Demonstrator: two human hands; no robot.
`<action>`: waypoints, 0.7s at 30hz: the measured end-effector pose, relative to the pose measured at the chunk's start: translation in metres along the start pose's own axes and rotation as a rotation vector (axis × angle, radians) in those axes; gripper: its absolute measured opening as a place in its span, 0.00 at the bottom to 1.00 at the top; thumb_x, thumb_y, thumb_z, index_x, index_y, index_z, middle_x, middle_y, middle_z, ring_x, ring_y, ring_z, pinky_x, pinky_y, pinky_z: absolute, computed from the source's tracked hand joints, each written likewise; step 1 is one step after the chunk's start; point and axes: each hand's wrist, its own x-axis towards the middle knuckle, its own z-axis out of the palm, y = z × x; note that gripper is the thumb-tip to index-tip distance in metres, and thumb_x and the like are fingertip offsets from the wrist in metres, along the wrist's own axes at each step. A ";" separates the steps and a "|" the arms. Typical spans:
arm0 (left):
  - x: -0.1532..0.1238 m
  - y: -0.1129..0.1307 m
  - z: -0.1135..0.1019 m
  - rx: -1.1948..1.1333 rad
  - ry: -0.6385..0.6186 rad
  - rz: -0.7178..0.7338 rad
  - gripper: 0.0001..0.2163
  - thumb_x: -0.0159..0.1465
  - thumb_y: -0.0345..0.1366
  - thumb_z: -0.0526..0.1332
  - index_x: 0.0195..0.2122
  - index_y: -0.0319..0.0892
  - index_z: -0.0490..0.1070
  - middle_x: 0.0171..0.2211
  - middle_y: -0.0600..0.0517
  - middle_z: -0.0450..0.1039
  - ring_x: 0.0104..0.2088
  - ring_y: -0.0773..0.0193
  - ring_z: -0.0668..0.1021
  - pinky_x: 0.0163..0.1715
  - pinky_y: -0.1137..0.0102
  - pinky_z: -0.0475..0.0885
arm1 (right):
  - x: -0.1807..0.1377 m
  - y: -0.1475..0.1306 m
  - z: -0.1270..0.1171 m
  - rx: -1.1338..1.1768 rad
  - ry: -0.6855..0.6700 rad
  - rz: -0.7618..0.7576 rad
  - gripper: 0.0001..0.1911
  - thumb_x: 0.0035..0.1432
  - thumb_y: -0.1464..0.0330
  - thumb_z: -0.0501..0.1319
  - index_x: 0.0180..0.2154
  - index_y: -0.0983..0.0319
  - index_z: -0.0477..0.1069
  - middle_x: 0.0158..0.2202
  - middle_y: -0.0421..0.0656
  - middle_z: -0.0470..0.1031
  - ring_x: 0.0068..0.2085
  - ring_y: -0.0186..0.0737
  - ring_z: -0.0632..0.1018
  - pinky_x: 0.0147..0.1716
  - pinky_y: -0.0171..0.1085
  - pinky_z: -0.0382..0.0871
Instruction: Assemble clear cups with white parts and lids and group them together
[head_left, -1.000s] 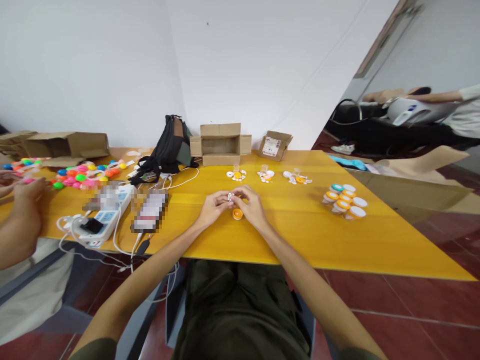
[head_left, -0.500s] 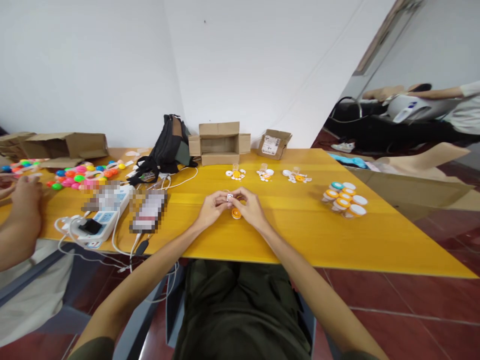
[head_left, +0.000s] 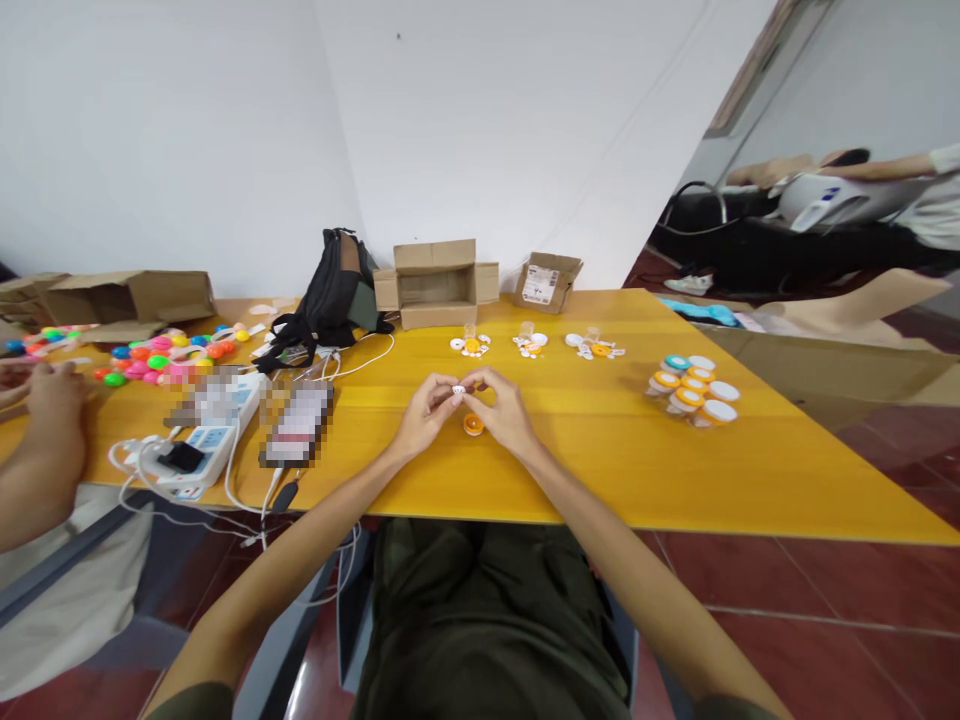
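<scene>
A small white piece with dark dots is pinched between the fingertips of both hands, a little above the table. My left hand grips it from the left, thumb and fingers closed. From the other side, my right hand holds it the same way. Just beneath lies a round orange part on the yellow table. Farther back are three small groups of parts: a left group, a middle group and a right group, each with a clear cup and white and orange pieces.
Clear jars with orange, white and teal lids cluster at right. Two open cardboard boxes and a black backpack stand behind. Left are a phone, a power strip, colourful balls and another person's hand.
The white piece has been turned between my fingertips, so its dotted face now tilts upward. Both hands stay in nearly the same place, and the view has shifted slightly.
</scene>
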 end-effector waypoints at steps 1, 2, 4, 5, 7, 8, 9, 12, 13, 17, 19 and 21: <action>0.000 0.000 0.000 -0.004 -0.001 0.002 0.21 0.60 0.55 0.69 0.41 0.42 0.70 0.46 0.44 0.83 0.50 0.54 0.83 0.53 0.62 0.75 | 0.000 0.000 0.000 -0.003 0.000 0.000 0.03 0.56 0.65 0.64 0.31 0.57 0.74 0.31 0.40 0.79 0.35 0.42 0.78 0.39 0.41 0.75; 0.000 0.001 0.000 -0.008 -0.001 0.002 0.21 0.60 0.55 0.69 0.41 0.43 0.70 0.45 0.45 0.83 0.50 0.54 0.83 0.53 0.62 0.75 | 0.000 0.000 0.001 -0.002 0.003 0.004 0.02 0.56 0.66 0.64 0.31 0.57 0.73 0.31 0.40 0.79 0.35 0.42 0.79 0.39 0.41 0.75; -0.001 0.002 0.001 -0.016 -0.003 -0.001 0.21 0.59 0.55 0.70 0.40 0.43 0.70 0.45 0.45 0.83 0.50 0.53 0.83 0.52 0.62 0.76 | -0.001 0.001 0.002 0.013 0.007 0.020 0.02 0.55 0.66 0.65 0.33 0.57 0.74 0.33 0.41 0.80 0.35 0.42 0.79 0.39 0.41 0.75; -0.001 0.004 0.001 -0.019 -0.002 -0.003 0.21 0.59 0.55 0.70 0.39 0.43 0.70 0.45 0.45 0.83 0.50 0.53 0.83 0.52 0.62 0.76 | -0.001 0.001 0.002 0.028 0.003 0.030 0.03 0.55 0.66 0.65 0.34 0.57 0.74 0.34 0.41 0.80 0.36 0.43 0.80 0.40 0.41 0.76; -0.001 0.006 0.001 -0.019 0.004 -0.009 0.21 0.58 0.55 0.71 0.38 0.42 0.70 0.45 0.45 0.82 0.49 0.53 0.83 0.52 0.62 0.76 | -0.001 0.001 0.003 0.060 -0.017 0.047 0.04 0.55 0.66 0.65 0.35 0.57 0.75 0.35 0.42 0.82 0.37 0.43 0.81 0.40 0.42 0.76; -0.001 0.007 0.001 -0.015 0.008 -0.013 0.21 0.58 0.55 0.71 0.38 0.42 0.71 0.45 0.45 0.82 0.49 0.53 0.84 0.52 0.61 0.76 | -0.001 0.001 0.003 0.075 -0.033 0.053 0.04 0.56 0.66 0.64 0.35 0.57 0.75 0.36 0.42 0.82 0.37 0.43 0.81 0.41 0.42 0.77; -0.001 0.007 0.001 -0.009 0.014 -0.018 0.22 0.57 0.55 0.71 0.37 0.42 0.71 0.44 0.45 0.82 0.49 0.53 0.84 0.52 0.61 0.76 | -0.001 0.001 0.003 0.085 -0.051 0.056 0.04 0.56 0.66 0.64 0.35 0.57 0.76 0.35 0.42 0.82 0.38 0.43 0.81 0.41 0.42 0.77; -0.002 0.007 -0.001 0.009 0.030 -0.034 0.22 0.56 0.55 0.72 0.35 0.41 0.71 0.41 0.47 0.82 0.46 0.54 0.84 0.50 0.61 0.76 | -0.001 0.001 0.001 0.094 -0.087 0.064 0.04 0.57 0.66 0.64 0.33 0.57 0.77 0.35 0.42 0.82 0.39 0.44 0.82 0.42 0.43 0.77; -0.002 0.007 -0.001 0.016 0.032 -0.037 0.22 0.56 0.55 0.72 0.35 0.41 0.71 0.40 0.47 0.82 0.46 0.54 0.84 0.50 0.62 0.76 | -0.002 0.001 0.000 0.092 -0.093 0.068 0.04 0.57 0.66 0.64 0.33 0.57 0.77 0.35 0.42 0.83 0.40 0.44 0.82 0.43 0.43 0.77; -0.002 0.005 -0.002 0.033 0.027 -0.029 0.22 0.57 0.55 0.71 0.35 0.41 0.70 0.40 0.48 0.82 0.44 0.56 0.84 0.49 0.63 0.76 | -0.001 0.000 0.000 0.082 -0.098 0.070 0.04 0.57 0.66 0.64 0.34 0.57 0.79 0.36 0.42 0.83 0.40 0.44 0.82 0.43 0.42 0.76; -0.001 0.003 -0.001 0.024 0.013 -0.028 0.22 0.58 0.55 0.70 0.38 0.43 0.68 0.42 0.48 0.82 0.44 0.57 0.84 0.48 0.64 0.76 | 0.001 -0.001 -0.001 0.069 -0.093 0.067 0.06 0.57 0.66 0.64 0.35 0.57 0.80 0.37 0.42 0.84 0.40 0.44 0.82 0.42 0.42 0.76; -0.001 0.001 0.000 0.011 -0.011 -0.039 0.23 0.59 0.55 0.69 0.43 0.44 0.65 0.43 0.47 0.82 0.44 0.58 0.84 0.47 0.64 0.76 | 0.002 -0.001 -0.004 0.053 -0.078 0.072 0.08 0.58 0.65 0.64 0.38 0.56 0.81 0.38 0.43 0.84 0.41 0.44 0.82 0.41 0.41 0.75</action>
